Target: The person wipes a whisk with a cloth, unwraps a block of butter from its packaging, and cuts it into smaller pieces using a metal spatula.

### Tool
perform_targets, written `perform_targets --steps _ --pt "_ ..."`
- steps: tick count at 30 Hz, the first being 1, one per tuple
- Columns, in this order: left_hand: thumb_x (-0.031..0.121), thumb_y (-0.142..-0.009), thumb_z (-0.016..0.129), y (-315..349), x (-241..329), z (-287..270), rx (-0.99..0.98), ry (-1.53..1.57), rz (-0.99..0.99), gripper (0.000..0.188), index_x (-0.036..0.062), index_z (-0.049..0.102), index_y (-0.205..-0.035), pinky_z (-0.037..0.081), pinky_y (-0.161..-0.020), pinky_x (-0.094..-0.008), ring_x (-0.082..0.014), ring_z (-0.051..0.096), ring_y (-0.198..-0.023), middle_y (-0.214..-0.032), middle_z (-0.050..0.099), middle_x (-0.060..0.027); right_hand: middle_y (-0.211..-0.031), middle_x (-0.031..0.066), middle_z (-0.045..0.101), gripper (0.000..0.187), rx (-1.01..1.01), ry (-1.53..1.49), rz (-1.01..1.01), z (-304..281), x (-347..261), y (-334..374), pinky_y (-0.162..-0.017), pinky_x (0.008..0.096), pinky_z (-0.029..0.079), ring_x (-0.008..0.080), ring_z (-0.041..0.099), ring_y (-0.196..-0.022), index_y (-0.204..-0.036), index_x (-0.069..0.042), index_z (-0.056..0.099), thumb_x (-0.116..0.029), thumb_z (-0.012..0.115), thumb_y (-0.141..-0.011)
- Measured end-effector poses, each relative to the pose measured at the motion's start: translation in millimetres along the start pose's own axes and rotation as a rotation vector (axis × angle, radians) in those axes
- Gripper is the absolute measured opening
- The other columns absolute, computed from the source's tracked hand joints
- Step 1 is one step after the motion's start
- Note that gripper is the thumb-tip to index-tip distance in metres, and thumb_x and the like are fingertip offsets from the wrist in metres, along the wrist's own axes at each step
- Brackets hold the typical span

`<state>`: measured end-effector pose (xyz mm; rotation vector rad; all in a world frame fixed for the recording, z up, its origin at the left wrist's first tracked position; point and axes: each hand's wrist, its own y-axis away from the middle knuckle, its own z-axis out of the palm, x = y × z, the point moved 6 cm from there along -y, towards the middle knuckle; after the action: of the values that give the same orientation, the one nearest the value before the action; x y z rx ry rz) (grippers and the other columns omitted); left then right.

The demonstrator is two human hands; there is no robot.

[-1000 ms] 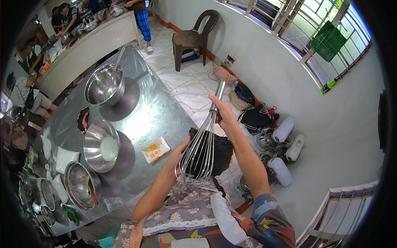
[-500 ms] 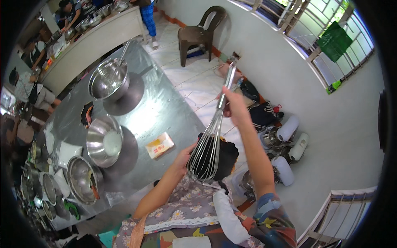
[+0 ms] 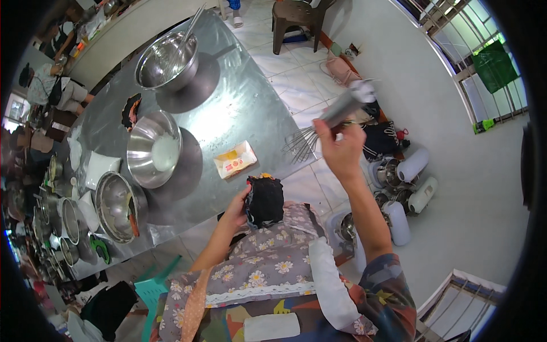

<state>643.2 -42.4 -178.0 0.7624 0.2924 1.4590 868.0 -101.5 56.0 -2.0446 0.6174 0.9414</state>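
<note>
My right hand (image 3: 343,151) is closed round the handle of a wire whisk (image 3: 302,143). The whisk is smeared by motion, its wires toward the table's right edge. In my left hand (image 3: 235,210) is a folded black cloth (image 3: 265,200) with an orange-patterned edge, held in front of my floral apron (image 3: 256,259). A steel bowl (image 3: 137,139) with something white in it stands on the metal table (image 3: 239,108). Between that bowl and my hands lies a small opened yellow-and-white packet (image 3: 235,161).
Another steel bowl (image 3: 149,64) with a whisk stands farther back. A third bowl (image 3: 108,185), white bags (image 3: 101,169) and green scissors (image 3: 101,249) occupy the left. Stand mixers (image 3: 413,165) sit by the right wall; a brown chair (image 3: 293,20) stands behind. Co-workers (image 3: 48,85) are at far left.
My right hand has swung the whisk up and away from the black cloth, tipping its handle to the right. The cloth, still in my left hand, now shows uncovered. The view has shifted.
</note>
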Motion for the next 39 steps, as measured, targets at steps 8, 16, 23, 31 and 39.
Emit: perform_targets --steps 8,16,23,31,39 --pt "0.035 -0.091 0.042 15 14 8 -0.01 -0.003 0.032 0.045 0.0018 0.047 -0.12 0.041 -0.095 -0.037 -0.0236 0.054 -0.107 -0.117 0.054 -0.013 -0.065 0.0018 0.056 0.02 0.143 -0.011 -0.1 -7 3 4 -0.047 0.021 0.037 0.0062 0.045 -0.052 -0.089 0.003 0.057 -0.01 0.066 -0.078" --pt "0.034 -0.091 0.041 6 9 -1 -0.006 -0.009 0.064 0.044 0.0013 0.047 -0.12 0.042 -0.093 -0.037 -0.0229 0.054 -0.106 -0.117 0.054 -0.0131 -0.058 0.0079 0.055 0.02 0.1 -0.098 -0.04 3 11 8 -0.043 0.0264 0.039 0.0141 0.048 -0.043 -0.081 0.001 0.055 -0.014 0.068 -0.075" --pt "0.033 -0.092 0.04 11 12 11 0.006 -0.032 0.066 0.043 0.0015 0.047 -0.121 0.042 -0.093 -0.0373 -0.023 0.054 -0.106 -0.117 0.055 -0.0125 -0.06 0.0063 0.053 0.02 0.145 -0.212 0.016 -4 15 11 -0.044 0.0268 0.038 0.0138 0.046 -0.045 -0.081 0.0 0.055 -0.015 0.067 -0.075" --pt "0.033 -0.092 0.04 14 16 17 0.032 -0.048 0.061 0.043 0.0019 0.047 -0.121 0.042 -0.093 -0.0371 -0.023 0.054 -0.107 -0.118 0.054 -0.0121 -0.061 0.0065 0.052 0.02 0.122 -0.097 -0.031 2 19 11 -0.044 0.0264 0.038 0.0136 0.046 -0.045 -0.077 0.0 0.056 -0.015 0.069 -0.072" --pt "0.032 -0.093 0.037 44 72 93 -0.145 0.005 0.317 0.043 0.0007 0.043 -0.122 0.042 -0.092 -0.0356 -0.0215 0.053 -0.107 -0.118 0.053 -0.0111 -0.052 0.0057 0.055 0.043 -0.119 0.17 0.237 -22 42 -34 -0.047 0.0268 0.039 0.0115 0.05 -0.048 -0.064 0.004 0.061 -0.038 0.07 -0.07"
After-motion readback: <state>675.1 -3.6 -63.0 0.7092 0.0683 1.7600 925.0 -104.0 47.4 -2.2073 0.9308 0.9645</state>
